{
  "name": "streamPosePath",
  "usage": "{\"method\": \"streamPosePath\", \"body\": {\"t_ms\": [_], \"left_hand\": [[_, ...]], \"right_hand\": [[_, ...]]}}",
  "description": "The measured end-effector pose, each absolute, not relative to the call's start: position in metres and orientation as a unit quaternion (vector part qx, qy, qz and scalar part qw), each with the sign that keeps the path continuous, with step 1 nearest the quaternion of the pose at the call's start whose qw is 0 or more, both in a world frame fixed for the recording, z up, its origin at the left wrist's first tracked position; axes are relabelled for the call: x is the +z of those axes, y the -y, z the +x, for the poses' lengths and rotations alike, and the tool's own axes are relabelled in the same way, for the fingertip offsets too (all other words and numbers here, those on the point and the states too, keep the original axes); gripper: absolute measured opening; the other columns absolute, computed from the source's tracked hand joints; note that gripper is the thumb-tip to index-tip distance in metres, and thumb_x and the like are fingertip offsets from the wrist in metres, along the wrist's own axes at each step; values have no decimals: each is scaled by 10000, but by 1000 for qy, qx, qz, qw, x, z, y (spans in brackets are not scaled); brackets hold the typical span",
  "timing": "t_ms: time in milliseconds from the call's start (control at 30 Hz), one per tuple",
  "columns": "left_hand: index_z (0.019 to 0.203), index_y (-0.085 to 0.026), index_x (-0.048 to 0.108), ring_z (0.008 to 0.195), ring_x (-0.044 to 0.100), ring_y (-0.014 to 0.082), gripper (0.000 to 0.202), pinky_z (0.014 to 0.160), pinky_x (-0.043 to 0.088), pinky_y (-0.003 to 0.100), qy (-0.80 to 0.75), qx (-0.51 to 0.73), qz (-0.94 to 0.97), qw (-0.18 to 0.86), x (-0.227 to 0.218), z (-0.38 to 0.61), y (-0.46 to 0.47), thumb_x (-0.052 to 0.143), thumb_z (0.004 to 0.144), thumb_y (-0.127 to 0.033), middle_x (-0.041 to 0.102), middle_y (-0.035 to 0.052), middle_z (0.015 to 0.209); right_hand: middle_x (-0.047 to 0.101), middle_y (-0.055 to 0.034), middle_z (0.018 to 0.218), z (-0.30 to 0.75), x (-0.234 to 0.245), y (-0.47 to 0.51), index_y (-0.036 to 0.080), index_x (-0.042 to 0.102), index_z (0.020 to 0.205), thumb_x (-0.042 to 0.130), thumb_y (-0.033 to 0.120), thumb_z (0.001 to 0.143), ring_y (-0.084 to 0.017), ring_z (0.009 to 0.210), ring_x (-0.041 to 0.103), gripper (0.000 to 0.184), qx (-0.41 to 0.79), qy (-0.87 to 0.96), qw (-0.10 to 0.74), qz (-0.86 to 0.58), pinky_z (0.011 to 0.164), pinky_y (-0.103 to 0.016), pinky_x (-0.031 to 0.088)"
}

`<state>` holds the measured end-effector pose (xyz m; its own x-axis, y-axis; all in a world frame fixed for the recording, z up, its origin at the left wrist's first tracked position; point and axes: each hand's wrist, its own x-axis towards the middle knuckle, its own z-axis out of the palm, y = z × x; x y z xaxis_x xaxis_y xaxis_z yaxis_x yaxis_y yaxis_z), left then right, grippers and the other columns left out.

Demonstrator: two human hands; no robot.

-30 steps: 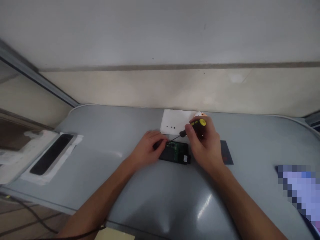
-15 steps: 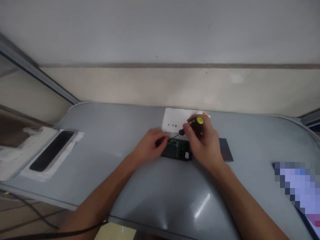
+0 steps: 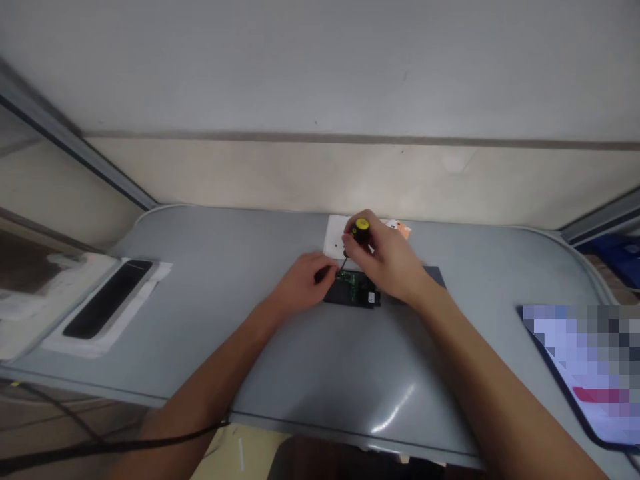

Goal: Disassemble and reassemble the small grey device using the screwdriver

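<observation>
An opened flat black device (image 3: 340,291) with a green circuit board and a small white label lies on the grey table. My left hand (image 3: 306,283) closes its thumb and fingers at the device's upper left corner. My right hand (image 3: 387,257) is wrapped round the black and yellow handle of a screwdriver (image 3: 361,231). Its thin shaft slants down left, and the tip meets the upper left of the board beside my left fingertips. A white sheet (image 3: 333,233) with tiny dark screws is just behind, partly hidden by my right hand.
A dark flat panel (image 3: 436,275) lies partly under my right forearm. On the left a black phone-like slab (image 3: 107,300) rests on white paper. A pixelated screen device (image 3: 583,380) is at right. A black cable (image 3: 150,441) crosses below the table's front edge.
My right hand and the screwdriver have moved left, and the screwdriver stands more upright. My left hand stays at the device's corner. The view has shifted slightly.
</observation>
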<state>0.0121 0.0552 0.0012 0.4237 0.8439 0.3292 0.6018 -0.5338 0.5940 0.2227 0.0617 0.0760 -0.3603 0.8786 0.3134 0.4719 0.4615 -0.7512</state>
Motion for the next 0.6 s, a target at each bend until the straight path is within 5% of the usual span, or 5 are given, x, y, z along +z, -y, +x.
{"method": "streamPosePath", "body": {"t_ms": [333,600], "left_hand": [[982,-199,723,881,681,196,225,870,519,361,-433,299,821,222,-1,13,-57,505,1019,-245,754,36,939],[957,-208,721,864,682,195,208,843,518,356,-443,297,821,204,-1,14,-59,525,1004,-260,755,33,922]], "right_hand": [[556,29,740,218,77,-60,255,526,1016,514,434,1027,-137,619,468,180,268,785,353,-432,613,-308,333],[593,-7,866,219,65,-63,246,552,1003,533,419,1032,-149,744,530,177,291,752,433,-403,682,-320,427]]}}
